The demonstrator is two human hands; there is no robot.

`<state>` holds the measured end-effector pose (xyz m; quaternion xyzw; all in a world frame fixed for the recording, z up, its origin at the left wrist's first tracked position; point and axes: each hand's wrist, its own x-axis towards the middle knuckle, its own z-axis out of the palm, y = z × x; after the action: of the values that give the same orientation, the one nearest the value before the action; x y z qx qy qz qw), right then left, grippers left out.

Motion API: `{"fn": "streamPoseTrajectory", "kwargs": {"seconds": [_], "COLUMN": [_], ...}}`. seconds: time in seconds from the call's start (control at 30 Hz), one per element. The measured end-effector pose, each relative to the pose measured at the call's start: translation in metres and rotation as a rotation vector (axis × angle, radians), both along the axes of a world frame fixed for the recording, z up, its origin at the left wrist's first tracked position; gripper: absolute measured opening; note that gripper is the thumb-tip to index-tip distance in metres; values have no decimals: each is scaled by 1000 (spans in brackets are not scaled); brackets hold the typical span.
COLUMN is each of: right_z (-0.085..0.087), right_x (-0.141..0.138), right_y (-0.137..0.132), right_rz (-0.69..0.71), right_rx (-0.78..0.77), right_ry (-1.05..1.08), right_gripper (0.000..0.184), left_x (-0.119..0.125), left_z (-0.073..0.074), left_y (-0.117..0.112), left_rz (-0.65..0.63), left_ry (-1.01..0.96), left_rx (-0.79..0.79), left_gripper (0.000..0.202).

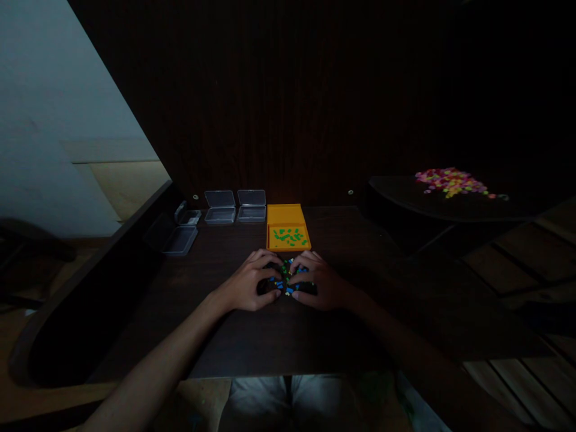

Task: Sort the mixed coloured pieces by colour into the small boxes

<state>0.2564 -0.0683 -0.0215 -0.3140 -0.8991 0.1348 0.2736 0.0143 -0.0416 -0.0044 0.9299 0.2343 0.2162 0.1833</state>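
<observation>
Cupping small blue, green and pale pieces (279,285) on dark tabletop (270,342) between left hand (254,280) and right hand (326,283), with spread, curled fingers, perhaps touching some, just nearer than yellow box (285,215)

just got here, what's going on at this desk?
A person's bare left hand and right hand are cupped around a loose pile of small blue, green and pale pieces on a dark brown tabletop. Just beyond the hands, an open yellow rectangular box holds scattered small green pieces. Several open, clear plastic boxes stand farther left. A multicoloured heap of small pieces lies off to the right.
</observation>
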Motion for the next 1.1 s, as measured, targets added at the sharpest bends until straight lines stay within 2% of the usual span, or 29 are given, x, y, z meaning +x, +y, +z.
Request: {"fn": "streamPoseTrajectory", "kwargs": {"seconds": [0.5,0.8,0.97,1.1], "right_z": [-4,-7,-9,-11], "right_x": [2,2,1,-2], "right_y": [1,2,2,3], "right_rz": [-26,-65,-16,-35], "right_rx": [18,30,23,54], "right_ry": [-28,-3,-1,3], "right_gripper": [18,22,16,18], "left_x": [1,-3,-3,-4], "left_z": [1,1,1,1], "left_y": [1,4,5,5], "left_rz": [24,65,57,51], "left_ry": [4,-9,-8,-5], "left_rx": [20,44,48,39], "left_gripper": [26,20,17,15]}}
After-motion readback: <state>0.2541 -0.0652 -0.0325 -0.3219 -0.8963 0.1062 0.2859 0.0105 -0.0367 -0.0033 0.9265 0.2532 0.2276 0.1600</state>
